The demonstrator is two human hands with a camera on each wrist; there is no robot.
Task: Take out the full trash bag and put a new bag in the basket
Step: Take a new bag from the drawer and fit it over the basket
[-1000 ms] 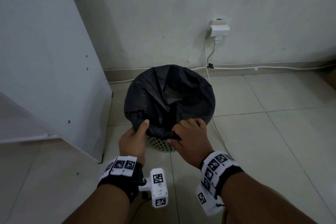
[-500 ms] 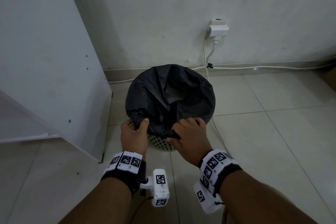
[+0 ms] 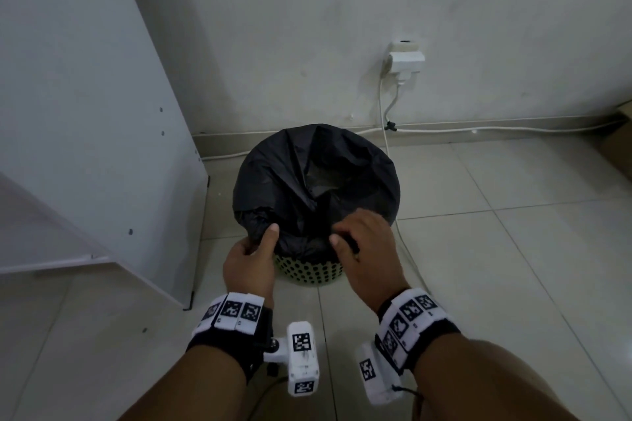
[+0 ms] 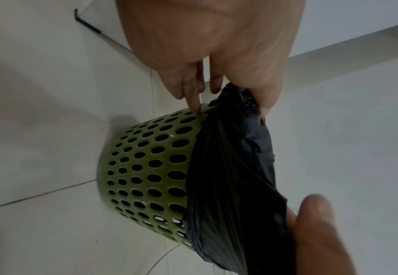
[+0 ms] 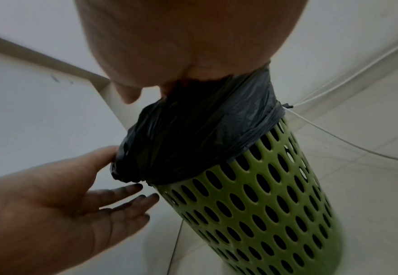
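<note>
Wall (image 3: 342, 10) at the back, tiled floor (image 3: 478, 267) below, white panel (image 3: 85, 113) leaning at left. Green perforated basket (image 3: 309, 272) stands on the floor near the wall, just right of the panel. Black bag (image 3: 307, 181) lines the basket, its edge folded over the rim, mouth open and creased. Left hand (image 3: 249, 267) at the near-left rim: thumb and forefinger pinch a bunched fold of the bag, the other fingers (image 4: 188, 87) straight, one tip touching the basket wall. Right hand (image 3: 366, 249) at the near-right rim, fingers curled round the bag edge, gripping it. White cable (image 3: 384, 126) runs down from a socket (image 3: 405, 60) behind the basket
</note>
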